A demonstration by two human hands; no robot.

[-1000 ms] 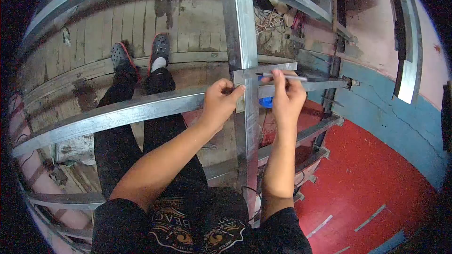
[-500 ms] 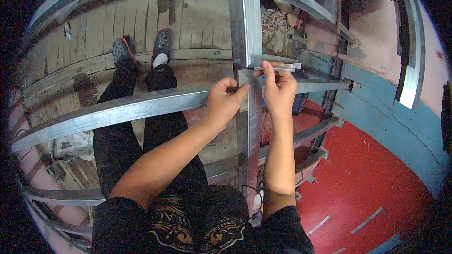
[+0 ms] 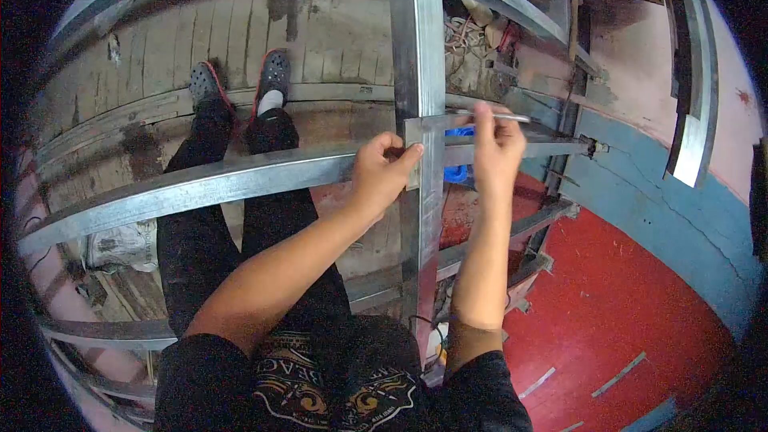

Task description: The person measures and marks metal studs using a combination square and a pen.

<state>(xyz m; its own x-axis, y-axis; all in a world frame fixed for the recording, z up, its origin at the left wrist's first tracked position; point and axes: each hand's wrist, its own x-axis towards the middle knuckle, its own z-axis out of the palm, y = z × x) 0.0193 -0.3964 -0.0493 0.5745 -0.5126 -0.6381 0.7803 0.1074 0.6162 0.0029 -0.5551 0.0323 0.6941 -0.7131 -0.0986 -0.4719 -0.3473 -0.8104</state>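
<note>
A thin, flat metal piece (image 3: pixel 413 132) lies against the upright square steel tube (image 3: pixel 418 56), close to where a horizontal steel tube (image 3: pixel 200 188) meets it. My left hand (image 3: pixel 386 170) pinches that piece, thumb pressing on its face at the tube's left side. To the right of the tube, my right hand (image 3: pixel 498 148) is closed around a slim silvery rod-like tool (image 3: pixel 512 118), which points sideways. Its tip near the tube is hard to make out. Behind the right hand, a bright blue object (image 3: pixel 456 172) shows in part.
More steel tubes form a frame around me, including a curved-looking one (image 3: pixel 512 4) at the upper right. A hammer (image 3: pixel 574 24) hangs there. Wooden planks (image 3: pixel 336 32) lie below, beside a red floor (image 3: pixel 624 304). A metal strip (image 3: pixel 694 140) is by the wall.
My right hand has moved a little right, away from the upright tube, with the slim tool. More of the blue object shows. My left hand has stayed in place.
</note>
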